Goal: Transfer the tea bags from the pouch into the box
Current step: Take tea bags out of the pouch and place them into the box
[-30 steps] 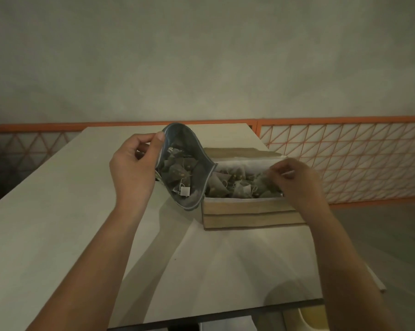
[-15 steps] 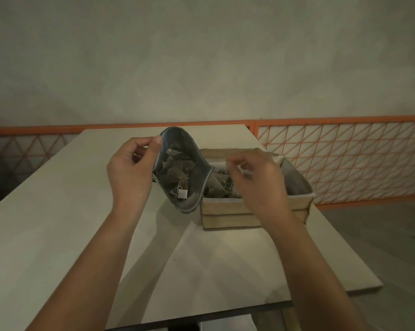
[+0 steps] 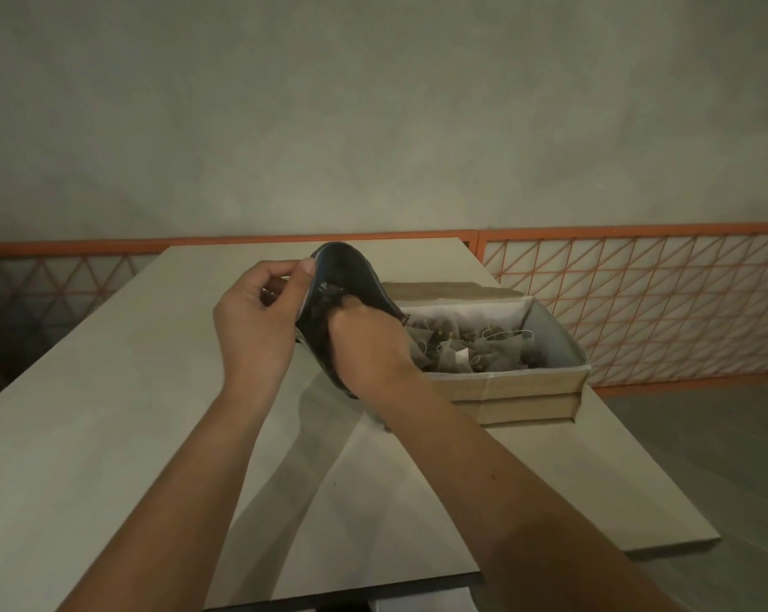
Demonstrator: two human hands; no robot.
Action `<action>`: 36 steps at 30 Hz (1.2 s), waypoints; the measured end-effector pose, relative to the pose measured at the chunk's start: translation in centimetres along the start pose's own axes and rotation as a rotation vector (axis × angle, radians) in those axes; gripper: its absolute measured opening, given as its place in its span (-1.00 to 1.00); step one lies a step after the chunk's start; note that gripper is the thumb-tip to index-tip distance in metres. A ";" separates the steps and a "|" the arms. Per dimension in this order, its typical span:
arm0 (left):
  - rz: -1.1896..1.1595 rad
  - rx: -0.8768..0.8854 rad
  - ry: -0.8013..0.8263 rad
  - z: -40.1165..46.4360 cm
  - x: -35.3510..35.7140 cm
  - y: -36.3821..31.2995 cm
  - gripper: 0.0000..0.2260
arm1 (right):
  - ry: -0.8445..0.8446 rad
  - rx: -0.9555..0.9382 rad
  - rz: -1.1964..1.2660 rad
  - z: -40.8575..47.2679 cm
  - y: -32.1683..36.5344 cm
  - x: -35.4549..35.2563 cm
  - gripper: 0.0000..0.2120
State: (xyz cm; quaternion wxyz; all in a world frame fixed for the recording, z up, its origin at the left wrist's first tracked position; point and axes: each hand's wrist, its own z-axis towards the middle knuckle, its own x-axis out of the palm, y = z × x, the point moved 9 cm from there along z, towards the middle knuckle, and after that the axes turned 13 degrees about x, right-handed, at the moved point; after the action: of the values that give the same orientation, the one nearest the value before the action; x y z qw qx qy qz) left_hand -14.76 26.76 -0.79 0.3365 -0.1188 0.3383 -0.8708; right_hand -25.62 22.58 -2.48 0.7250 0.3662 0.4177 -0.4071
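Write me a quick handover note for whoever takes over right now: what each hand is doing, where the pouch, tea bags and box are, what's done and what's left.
Left hand: pinches the pouch rim, holding it open and off the table.
Right hand: fingers reach inside the pouch; whether they hold a bag is hidden.
Box: open on the table, right of the pouch, touching or nearly so.
Done: many tea bags already lie in the box.
Left: some bags seem to remain in the pouch, though its inside is dark. Lift them out into the box until the pouch is empty.
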 end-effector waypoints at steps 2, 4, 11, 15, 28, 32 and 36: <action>-0.002 0.000 0.002 0.1 0.1 -0.1 -0.92 | -0.048 -0.013 0.007 -0.1 -0.2 -0.2 -0.73; 0.001 -0.001 0.005 0.2 0.2 0.0 -0.92 | -0.148 -0.028 0.091 -0.4 -0.9 -1.3 -0.81; -0.004 -0.022 -0.004 0.5 0.6 0.2 -0.91 | -0.175 0.216 0.733 -2.4 -8.2 -5.0 -0.95; -0.022 -0.027 -0.005 0.4 0.7 0.2 -0.89 | -0.256 0.350 0.914 -3.2 -13.3 -7.5 -0.95; -0.030 -0.049 -0.014 0.3 1.0 0.4 -0.94 | -0.359 0.599 0.679 -1.7 -23.8 -6.4 -0.98; -0.022 -0.046 -0.019 0.4 1.0 0.3 -0.94 | -0.267 0.605 0.639 -1.3 -24.0 -4.7 -0.94; -0.027 -0.055 -0.025 0.5 1.0 0.5 -0.93 | -0.089 0.555 0.516 -1.1 -23.0 -3.0 -0.82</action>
State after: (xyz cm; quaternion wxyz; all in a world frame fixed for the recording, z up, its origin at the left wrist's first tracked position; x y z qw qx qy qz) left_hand -14.99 25.57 -0.77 0.3254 -0.1433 0.3561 -0.8642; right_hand -47.54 15.23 -4.57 0.6943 0.6238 0.1536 -0.3243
